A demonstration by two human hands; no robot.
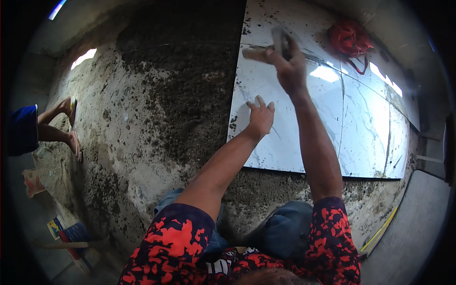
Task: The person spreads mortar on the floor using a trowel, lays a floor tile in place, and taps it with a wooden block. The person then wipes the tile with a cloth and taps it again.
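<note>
- Our right hand [292,66] grips a blurred hand tool [255,55], which has a tan, bar-like part and a greyish part; we cannot tell its exact kind.
- The tool is within our right hand's fingers, farther from us than our left hand and above the tiles in view; blur hides whether it touches them.
- Our left hand [261,115] grasps nothing: it is palm down with fingers spread over the nearest white marbled tile [280,149], seemingly resting on it.
- That tile lies beneath our left hand and reaches under our right forearm, with more grey-veined tiles beyond and to the right.
- Along the tiles' left edge we see dark, crumbly material [199,99] covering the rough floor [128,142].
- A red bag [350,39] with a loose strap sits on the far tiles, to the right of our right hand.
- At the far left, we see another person's legs [54,136] in sandals, well apart from our hands.
</note>
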